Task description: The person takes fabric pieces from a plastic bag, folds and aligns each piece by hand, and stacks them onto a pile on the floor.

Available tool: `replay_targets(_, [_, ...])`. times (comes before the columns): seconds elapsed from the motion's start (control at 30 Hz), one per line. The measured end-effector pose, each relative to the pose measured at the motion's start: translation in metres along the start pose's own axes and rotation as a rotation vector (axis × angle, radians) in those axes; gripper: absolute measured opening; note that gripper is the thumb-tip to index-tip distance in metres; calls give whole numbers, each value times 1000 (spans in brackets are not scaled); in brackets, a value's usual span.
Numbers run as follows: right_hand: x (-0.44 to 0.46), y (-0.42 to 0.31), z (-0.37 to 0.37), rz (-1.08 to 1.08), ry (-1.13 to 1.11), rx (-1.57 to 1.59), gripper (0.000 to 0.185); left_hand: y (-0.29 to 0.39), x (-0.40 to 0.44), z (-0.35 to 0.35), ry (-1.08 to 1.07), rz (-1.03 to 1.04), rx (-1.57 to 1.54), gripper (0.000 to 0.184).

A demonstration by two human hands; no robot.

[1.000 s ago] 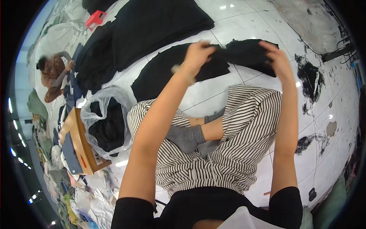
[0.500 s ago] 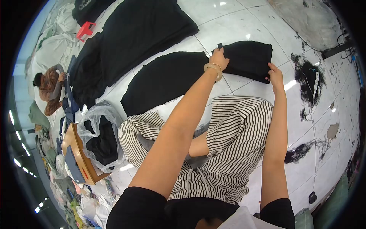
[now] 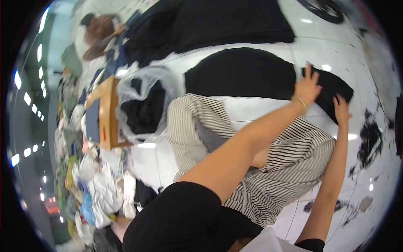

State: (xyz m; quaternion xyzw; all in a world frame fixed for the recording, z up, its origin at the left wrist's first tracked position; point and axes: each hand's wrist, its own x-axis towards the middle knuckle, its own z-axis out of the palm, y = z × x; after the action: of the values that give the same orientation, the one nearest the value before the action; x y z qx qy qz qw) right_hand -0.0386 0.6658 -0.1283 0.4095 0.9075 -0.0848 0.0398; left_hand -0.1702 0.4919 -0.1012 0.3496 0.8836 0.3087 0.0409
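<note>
A small folded piece of black cloth [image 3: 331,86] lies on the tiled floor in front of my crossed legs. My left hand [image 3: 307,87] is at its left end with fingers spread, beside the right end of a larger, curved black cloth piece [image 3: 241,73]. At the right edge of the small piece, my right hand [image 3: 342,110] rests with its fingers apart, touching the cloth. Neither hand grips anything that I can see. The picture is somewhat blurred.
A wide black fabric stack [image 3: 235,23] lies further off. To the left stand a clear plastic bag [image 3: 125,94] holding black cloth and a wooden stool [image 3: 110,111]. Heaped garments [image 3: 98,191] lie behind it. Another person [image 3: 99,33] sits at upper left. Black lint [image 3: 370,138] litters the right floor.
The view has swung left, so the cloths appear further right. My fingers, earlier closed at the small cloth's edges, are now spread over it.
</note>
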Motion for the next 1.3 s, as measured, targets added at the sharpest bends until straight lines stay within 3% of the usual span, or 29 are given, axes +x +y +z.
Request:
replay_targets(0.03, [39, 46, 57, -87, -34, 104, 51, 3, -14, -9, 83, 26, -128, 51])
replay_targets(0.07, [24, 31, 30, 12, -48, 56, 51, 7, -31, -39, 17, 4, -249, 44])
replay_targets(0.2, [11, 44, 15, 52, 244, -160, 40, -63, -97, -143, 392, 164, -353, 29])
replay_targets(0.27, [6, 50, 13, -6, 243, -209, 32, -135, -132, -212, 573, 97, -202, 32])
replay_targets(0.3, [3, 50, 10, -15, 239, -219, 32, -181, -153, -242, 686, 79, 106, 32])
replay_targets(0.37, [-1, 46, 1, -49, 284, -226, 27, -252, -210, -310, 723, -314, 218, 33])
replay_targets(0.4, [0, 45, -1, -54, 287, -235, 27, -267, -233, -334, 752, -496, 601, 40])
replay_targets(0.47, [2, 44, -3, -108, 376, -255, 25, -322, -281, -348, 807, -662, 956, 47])
replay_targets(0.53, [-4, 32, -11, -106, 353, -280, 24, -365, -323, -366, 569, -781, 691, 38])
replay_targets(0.6, [-14, 20, -15, -100, 326, -308, 23, -372, -331, -384, 650, -683, 769, 14])
replay_targets(0.67, [-25, 9, -16, -171, 402, -249, 21, -348, -326, -403, 670, -610, 718, 14])
replay_targets(0.7, [-31, 1, -16, -195, 424, -205, 21, -357, -327, -405, 718, -543, 546, 15])
replay_targets(0.83, [-55, -27, -18, -285, 484, -60, 20, -339, -310, -387, 617, -358, 685, 14])
replay_targets(0.9, [-77, -49, -24, -334, 483, 22, 19, -352, -305, -380, 340, -393, 785, 16])
replay_targets(1.0, [-123, -94, -34, -441, 464, 201, 18, -332, -293, -399, 602, -294, 457, 17])
replay_targets(1.07, [-162, -134, -35, -564, 434, 321, 18, -287, -286, -411, 609, -315, 362, 11])
replay_targets(1.1, [-179, -153, -28, -570, 376, 362, 18, -268, -285, -413, 605, -351, 32, 10])
replay_targets(1.13, [-197, -177, -25, -598, 227, 533, 18, -249, -284, -413, 587, -381, -301, 11])
replay_targets(1.17, [-216, -204, -24, -621, 76, 700, 17, -225, -284, -414, 577, -378, -306, 11])
replay_targets(1.23, [-253, -259, -40, -637, -234, 903, 30, -182, -287, -415, 549, -383, -1153, 18])
replay_targets(1.3, [-282, -301, -48, -645, -483, 1190, 50, -160, -296, -415, 460, -466, -1348, 23])
